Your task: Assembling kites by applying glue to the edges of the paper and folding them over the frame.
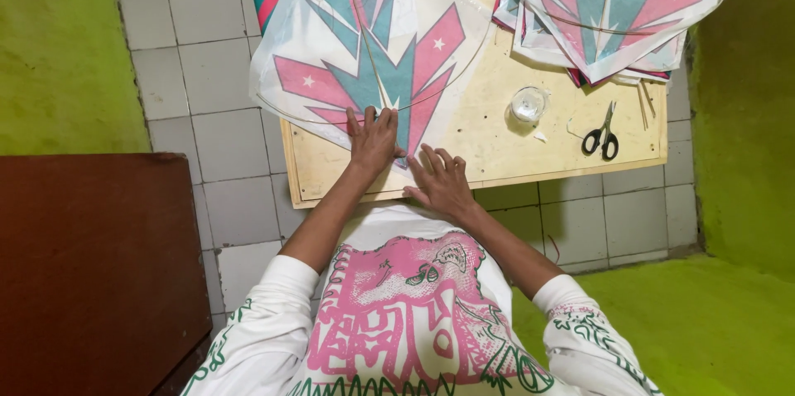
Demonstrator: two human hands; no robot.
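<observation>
My left hand (374, 141) lay flat, fingers together, pressing the lower tip of the kite (364, 48) onto the wooden board (497, 135). My right hand (441, 181) rested open beside it, fingers spread, on the board's near edge. Scissors (602, 137) and a stack of kites (609, 7) lay well apart to the right

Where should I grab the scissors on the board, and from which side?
Take the scissors by the black loop handles, which point toward the near edge of the wooden board; the blades point away. Coming from the near right looks best: that side is open, the right hand is closest, and the small clear dish sits to their left.
</observation>
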